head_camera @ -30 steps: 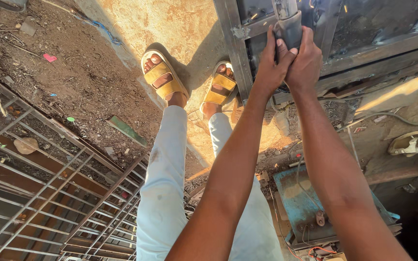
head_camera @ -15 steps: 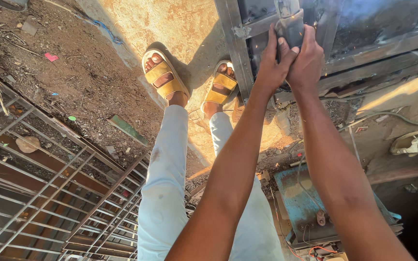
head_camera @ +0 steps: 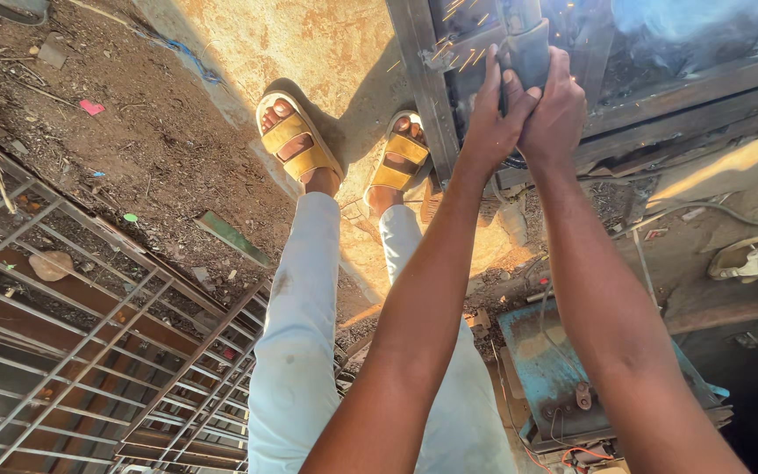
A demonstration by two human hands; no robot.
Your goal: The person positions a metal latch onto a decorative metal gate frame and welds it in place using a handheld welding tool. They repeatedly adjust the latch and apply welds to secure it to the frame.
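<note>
Presently, we count two hands on one power tool (head_camera: 526, 44), a grey-bodied grinder by the look of it, at about 1 o'clock in the head view. Our left hand (head_camera: 490, 123) is wrapped round the tool's body from the left; our right hand (head_camera: 557, 110) is wrapped round it from the right, the fingers of both clamped on the housing and the two hands touching each other. The tool's long axis runs roughly 6 to 12 o'clock, its working end pointing toward 12 o'clock and cut off by the frame edge. Orange sparks (head_camera: 456, 35) scatter toward 11 o'clock, and pale smoke (head_camera: 677, 17) hangs at 2 o'clock. The tool bears on a grey steel frame (head_camera: 418, 79) of flat bars. We count two yellow sandals (head_camera: 296, 140), both on the sandy ground near 11 and 12 o'clock. One welded bar grille (head_camera: 72, 351) lies at 8 o'clock. One blue metal box (head_camera: 563, 369) sits at 5 o'clock.
</note>
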